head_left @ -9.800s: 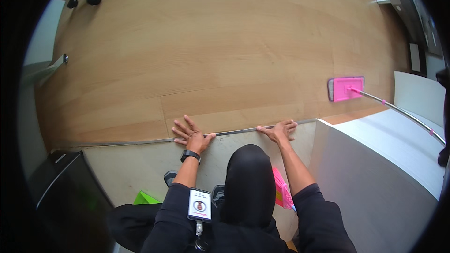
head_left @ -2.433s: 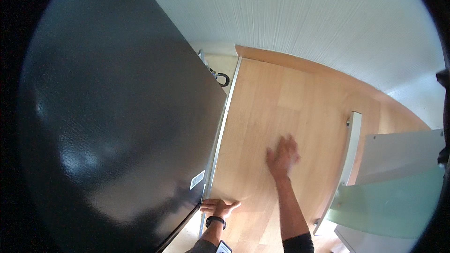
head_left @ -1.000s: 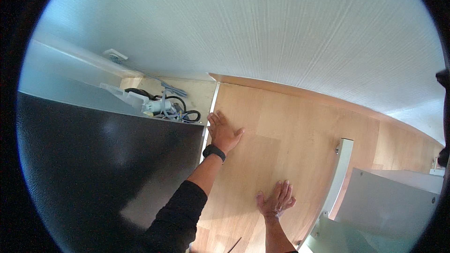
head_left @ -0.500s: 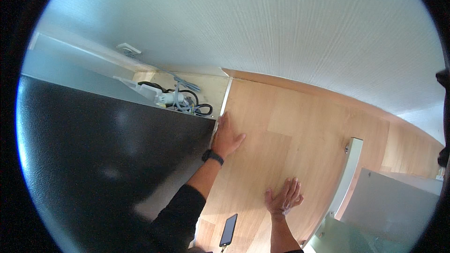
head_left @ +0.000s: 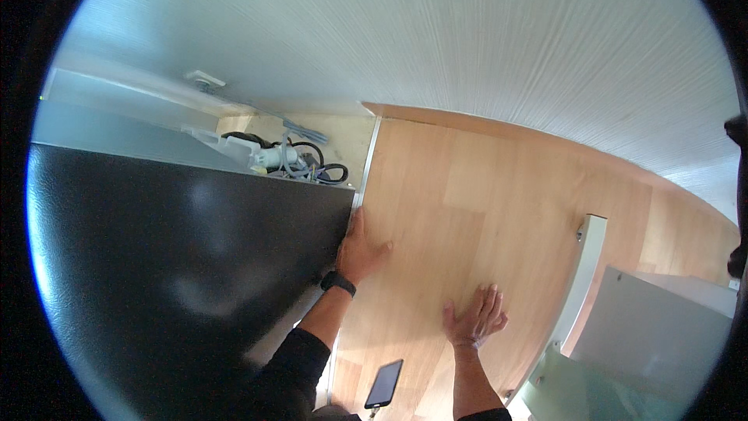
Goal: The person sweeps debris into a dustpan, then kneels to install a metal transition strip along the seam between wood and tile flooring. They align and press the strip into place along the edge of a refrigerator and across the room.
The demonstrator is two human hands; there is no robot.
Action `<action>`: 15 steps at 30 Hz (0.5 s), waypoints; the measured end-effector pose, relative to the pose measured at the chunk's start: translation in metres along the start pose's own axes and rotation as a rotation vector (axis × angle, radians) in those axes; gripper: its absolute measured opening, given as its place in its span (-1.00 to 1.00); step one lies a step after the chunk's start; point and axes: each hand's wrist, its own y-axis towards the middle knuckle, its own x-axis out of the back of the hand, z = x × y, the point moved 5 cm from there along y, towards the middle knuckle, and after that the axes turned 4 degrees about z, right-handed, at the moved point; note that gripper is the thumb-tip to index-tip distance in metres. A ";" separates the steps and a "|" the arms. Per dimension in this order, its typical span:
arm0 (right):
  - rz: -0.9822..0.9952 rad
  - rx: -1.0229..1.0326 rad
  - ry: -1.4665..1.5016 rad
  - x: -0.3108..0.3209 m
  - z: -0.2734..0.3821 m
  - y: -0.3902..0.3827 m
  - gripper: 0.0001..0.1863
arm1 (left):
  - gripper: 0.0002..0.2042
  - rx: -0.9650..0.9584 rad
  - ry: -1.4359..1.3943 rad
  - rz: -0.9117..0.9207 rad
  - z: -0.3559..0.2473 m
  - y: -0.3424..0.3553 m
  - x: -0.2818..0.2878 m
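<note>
Box [head_left: 195, 242]: left hand [head_left: 361, 256] slides from corner to near side, thumb wide, grip hidden.
Floor [head_left: 425, 187]: right hand [head_left: 477, 320] stays spread, right of box.

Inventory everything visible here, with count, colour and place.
Wall: one, pale, ribbed, across the top
Wall fitting: one, white, upper left
Box-shaped appliance: one, black, left
Hoses and cables: several, grey, white and black, behind the appliance
Wood floor: one, light brown, centre
Skirting: one, brown, along the wall's foot
Metal strip: one, silvery, along the floor's left edge
Bar: one, whitish, right
Panels: at least two, grey and greenish, lower right
Phone-like item: one, dark, lower middle
Wristband: one, black, left wrist
Sleeves: two, black, lower edge
Left hand: one, bare, at the appliance's edge
Right hand: one, bare, at the wood floor
</note>
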 end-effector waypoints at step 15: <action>-0.095 0.045 -0.060 0.000 0.003 0.001 -0.11 | 0.01 -0.270 0.356 -0.195 0.022 0.005 -0.027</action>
